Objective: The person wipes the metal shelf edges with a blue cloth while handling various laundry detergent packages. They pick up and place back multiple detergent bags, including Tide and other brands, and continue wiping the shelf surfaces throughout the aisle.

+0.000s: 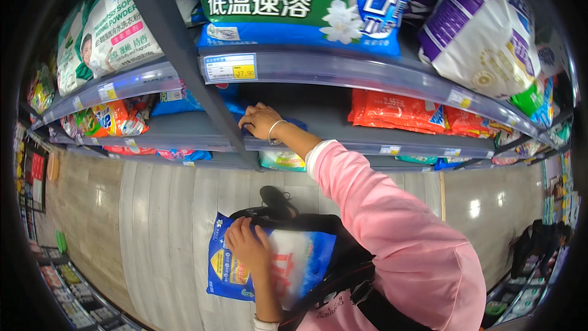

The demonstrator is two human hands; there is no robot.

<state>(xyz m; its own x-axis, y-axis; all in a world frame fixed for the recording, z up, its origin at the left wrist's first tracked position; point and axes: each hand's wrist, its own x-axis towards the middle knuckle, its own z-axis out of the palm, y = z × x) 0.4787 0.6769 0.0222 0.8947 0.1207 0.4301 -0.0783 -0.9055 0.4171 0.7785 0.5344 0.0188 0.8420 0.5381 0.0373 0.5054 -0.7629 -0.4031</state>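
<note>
My left hand (250, 244) presses a blue-and-white plastic bag of detergent (301, 257) against my lap, its fingers spread over the bag's blue end. My right hand (261, 122), with a bangle (275, 131) at the wrist, reaches onto a middle shelf (321, 124) beside a dark upright. Its fingers are bent at a blue plastic bag (295, 123), which lies partly behind and under the hand. Whether those fingers grip the blue bag is hidden.
Above my right hand runs a shelf edge (317, 68) with price tags, bearing a large green-and-blue bag (294, 37). Red bags (395, 109) lie on the middle shelf to the right. A slanting dark upright (197, 64) stands left of the hand. Another person (535, 243) is at far right.
</note>
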